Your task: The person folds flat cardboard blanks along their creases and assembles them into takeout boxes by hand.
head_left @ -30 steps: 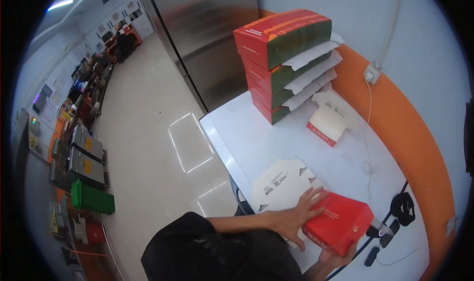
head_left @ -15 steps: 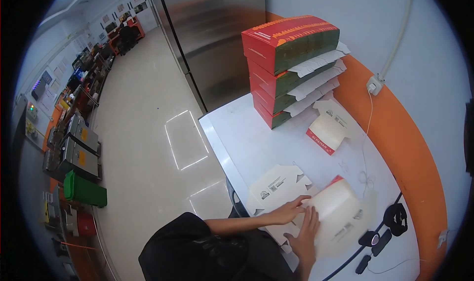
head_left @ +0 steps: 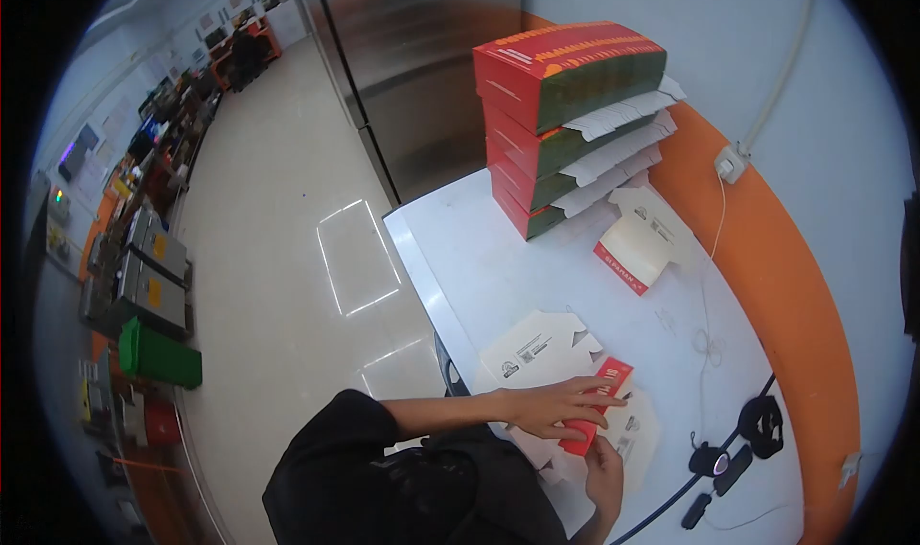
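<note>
A part-folded carton with a red panel (head_left: 613,374) lies near the front edge of the white table, its cream flap spread to the right. My left hand (head_left: 561,407) rests across the red panel with its fingers apart. At the panel's lower end is my right hand (head_left: 604,468), fingers bent against the carton; its fingertips are partly hidden. Flat cream cardboard (head_left: 546,349) with printed text lies just left of and under the carton.
Red and green boxes (head_left: 575,76) stand stacked at the back, loose flaps jutting right. A small open carton (head_left: 634,248) sits beside them. Black cable and devices (head_left: 733,468) lie at the right. A steel fridge (head_left: 412,66) and green bin (head_left: 158,353) stand beyond.
The carton has turned from its red outer face, through its cream inside, to a narrow raised red panel. My left hand has moved onto that panel; my right hand has shifted below it.
</note>
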